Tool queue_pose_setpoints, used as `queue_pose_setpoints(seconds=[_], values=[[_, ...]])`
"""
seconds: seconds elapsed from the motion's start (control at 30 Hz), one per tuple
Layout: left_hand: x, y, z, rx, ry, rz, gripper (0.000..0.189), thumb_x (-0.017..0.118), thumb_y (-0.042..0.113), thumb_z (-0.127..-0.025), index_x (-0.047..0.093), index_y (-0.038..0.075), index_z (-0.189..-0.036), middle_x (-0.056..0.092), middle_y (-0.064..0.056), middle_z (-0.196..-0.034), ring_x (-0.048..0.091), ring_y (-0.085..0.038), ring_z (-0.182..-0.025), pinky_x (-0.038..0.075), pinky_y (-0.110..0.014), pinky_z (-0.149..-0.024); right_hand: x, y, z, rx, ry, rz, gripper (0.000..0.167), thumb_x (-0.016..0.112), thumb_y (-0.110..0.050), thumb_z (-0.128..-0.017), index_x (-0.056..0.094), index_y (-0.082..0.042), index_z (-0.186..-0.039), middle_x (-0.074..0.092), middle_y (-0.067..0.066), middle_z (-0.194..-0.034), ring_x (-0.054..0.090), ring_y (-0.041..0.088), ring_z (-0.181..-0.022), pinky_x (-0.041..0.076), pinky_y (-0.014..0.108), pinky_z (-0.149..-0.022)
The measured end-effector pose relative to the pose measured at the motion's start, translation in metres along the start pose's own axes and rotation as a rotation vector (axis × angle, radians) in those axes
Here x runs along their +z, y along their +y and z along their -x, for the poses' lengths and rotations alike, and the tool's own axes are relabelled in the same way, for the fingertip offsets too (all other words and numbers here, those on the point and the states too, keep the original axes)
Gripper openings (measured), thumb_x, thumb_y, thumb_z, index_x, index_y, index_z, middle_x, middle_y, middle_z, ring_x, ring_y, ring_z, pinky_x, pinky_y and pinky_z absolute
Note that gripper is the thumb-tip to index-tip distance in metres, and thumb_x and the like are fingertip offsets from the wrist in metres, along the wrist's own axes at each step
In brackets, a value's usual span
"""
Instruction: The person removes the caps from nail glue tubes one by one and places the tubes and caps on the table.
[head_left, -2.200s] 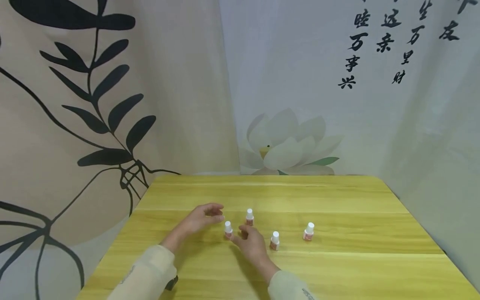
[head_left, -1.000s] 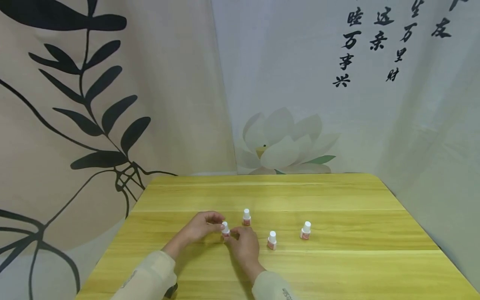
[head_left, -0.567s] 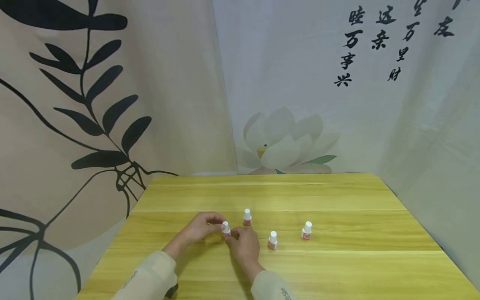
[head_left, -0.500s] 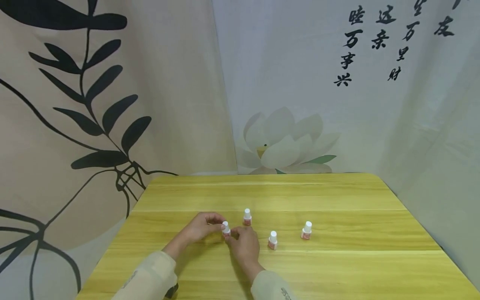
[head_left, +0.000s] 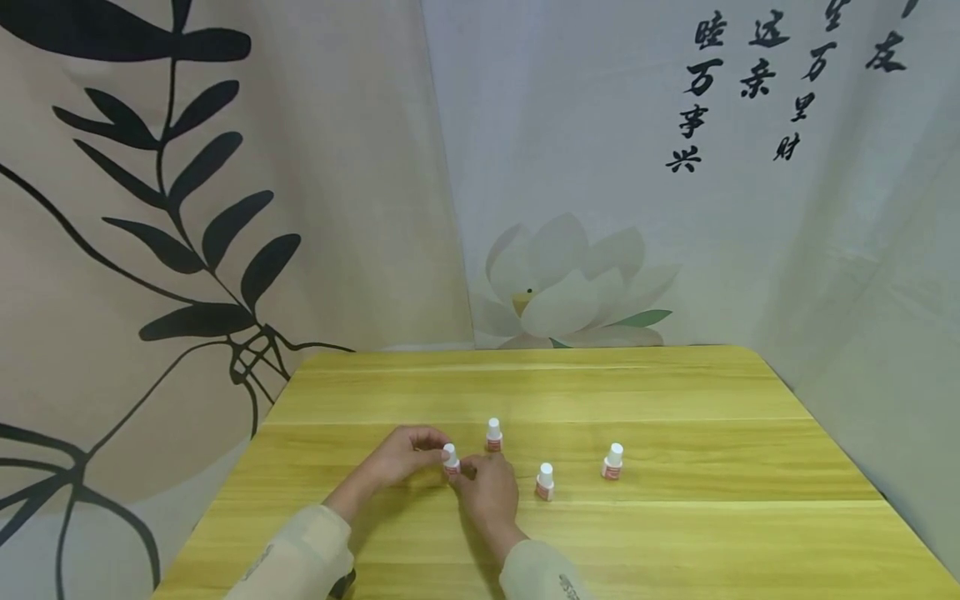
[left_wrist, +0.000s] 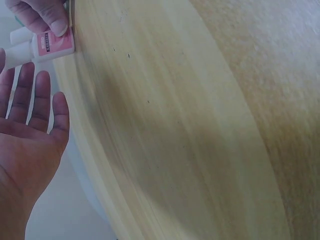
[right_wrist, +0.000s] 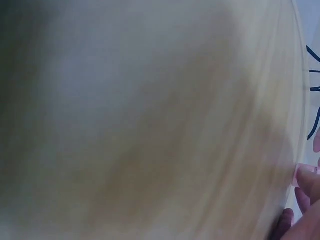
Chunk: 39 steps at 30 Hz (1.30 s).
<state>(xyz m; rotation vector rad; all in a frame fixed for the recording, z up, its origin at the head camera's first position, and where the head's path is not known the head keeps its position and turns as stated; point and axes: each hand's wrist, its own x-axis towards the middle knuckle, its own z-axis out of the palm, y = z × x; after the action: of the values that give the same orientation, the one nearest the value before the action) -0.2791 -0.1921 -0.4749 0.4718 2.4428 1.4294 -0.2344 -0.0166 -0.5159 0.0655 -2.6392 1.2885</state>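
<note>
A small white dropper-style bottle with a pink-red label stands upright between the two hands. My left hand pinches its white cap from the left; in the left wrist view the other fingers of that hand stretch out loosely. From the right, my right hand holds the bottle low on its body. The left wrist view shows a thumb pressed on the pink label. Only part of the right hand shows at the edge of the right wrist view.
Just behind the hands stands a matching bottle. Two more, a nearer bottle and a farther bottle, stand to the right. All are on a wooden table backed by a printed curtain.
Since the earliest frame, my left hand has come in to the cap and my right hand has taken hold of the bottle body. Over the last second both hands keep nearly the same place.
</note>
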Motion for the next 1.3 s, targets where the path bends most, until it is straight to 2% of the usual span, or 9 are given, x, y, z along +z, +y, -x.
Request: queue_pose_setpoints(seconds=[0.2,0.43,0.73,0.9,1.07,1.3], values=[[0.0009,-0.0024,-0.0004,0.007,0.001,0.013,0.033,0.072,0.024,-0.092,0.068,0.004,-0.119,0.069,-0.003,-0.111,0.061,-0.024,-0.106,0.047,-0.053,-0.093,0.0021,0.0024,-0.0001,-0.003,-0.003,0.018,0.014,0.083,-0.026,-0.079,0.078,-0.016,-0.086,0.062,0.003,-0.088,0.055,0.021,-0.083,0.046,0.041,-0.07],[0.0018,-0.005,-0.0012,0.019,0.014,0.017,0.028,0.072,0.023,-0.092,0.071,0.006,-0.115,0.07,-0.003,-0.108,0.062,-0.021,-0.102,0.049,-0.048,-0.092,0.0045,0.0036,-0.0007,-0.005,0.0,0.065,0.015,0.082,-0.03,-0.08,0.078,-0.017,-0.087,0.061,0.001,-0.087,0.055,0.022,-0.084,0.046,0.042,-0.071],[0.0041,-0.0036,0.0,0.031,0.034,0.015,0.023,0.074,0.025,-0.09,0.073,0.009,-0.107,0.069,-0.002,-0.101,0.061,-0.02,-0.096,0.049,-0.043,-0.087,0.0003,0.0008,0.0008,-0.016,-0.027,0.03,0.015,0.08,-0.026,-0.082,0.078,-0.013,-0.089,0.065,0.004,-0.094,0.058,0.027,-0.093,0.048,0.049,-0.08],[0.0033,-0.0068,-0.001,0.018,0.022,0.011,0.022,0.075,0.027,-0.09,0.073,0.012,-0.105,0.069,0.0,-0.1,0.061,-0.02,-0.096,0.048,-0.041,-0.085,-0.0009,0.0006,0.0004,-0.035,-0.029,0.046,0.013,0.081,-0.025,-0.081,0.079,-0.014,-0.088,0.069,0.006,-0.096,0.059,0.027,-0.092,0.049,0.048,-0.079],[0.0032,-0.0049,-0.0013,0.015,0.018,0.03,0.024,0.075,0.025,-0.09,0.072,0.008,-0.107,0.069,-0.002,-0.101,0.061,-0.02,-0.096,0.048,-0.04,-0.085,-0.0015,0.0003,-0.0014,-0.048,-0.027,0.064,0.01,0.081,-0.024,-0.081,0.079,-0.015,-0.086,0.072,0.006,-0.093,0.063,0.025,-0.087,0.052,0.042,-0.073],[0.0022,-0.0066,-0.0011,0.011,0.022,0.024,0.028,0.074,0.025,-0.09,0.072,0.007,-0.112,0.07,-0.002,-0.106,0.062,-0.02,-0.098,0.049,-0.043,-0.088,0.0006,0.0009,-0.0012,-0.036,-0.025,0.078,0.011,0.081,-0.026,-0.081,0.08,-0.016,-0.087,0.068,0.006,-0.094,0.06,0.027,-0.09,0.05,0.046,-0.077]])
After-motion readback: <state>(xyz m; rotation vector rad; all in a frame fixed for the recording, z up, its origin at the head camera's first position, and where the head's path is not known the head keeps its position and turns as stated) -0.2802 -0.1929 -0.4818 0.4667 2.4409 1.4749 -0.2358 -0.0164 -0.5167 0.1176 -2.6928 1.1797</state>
